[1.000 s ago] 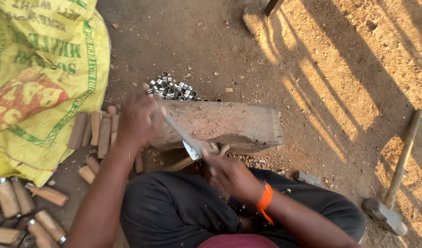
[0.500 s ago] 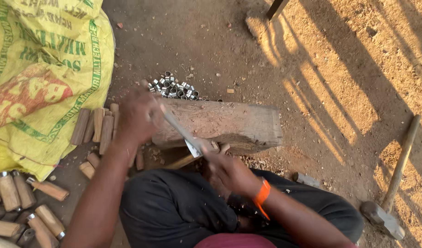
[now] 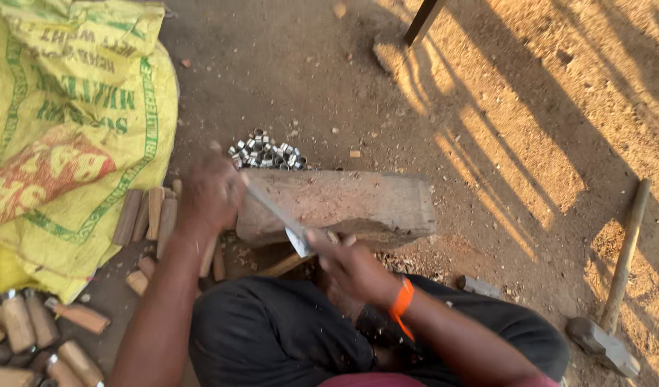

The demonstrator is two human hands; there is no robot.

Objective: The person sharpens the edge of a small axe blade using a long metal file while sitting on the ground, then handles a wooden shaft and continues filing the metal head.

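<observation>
Two hands hold one long flat metal blade across a wooden block.

Nearest, the right hand [image 3: 351, 266], with an orange band [image 3: 403, 301] on its wrist, is curled shut around the near end of the long flat grey metal blade [image 3: 279, 218]. The blade's long line slants up and to the left, away from this hand. At the far end the left hand [image 3: 211, 192] is closed over it too, though that hand is blurred. The blade lies just in front of the one thick brown wooden block [image 3: 337, 204], touching or nearly touching its near edge. Short brown wooden sticks [image 3: 154, 215] lie left of the block, too many to count. Behind the block sits one heap of small shiny metal rings [image 3: 267, 152]. One big yellow woven sack [image 3: 64, 129] lies far left, and one long-handled hammer [image 3: 616, 287] far right.
</observation>
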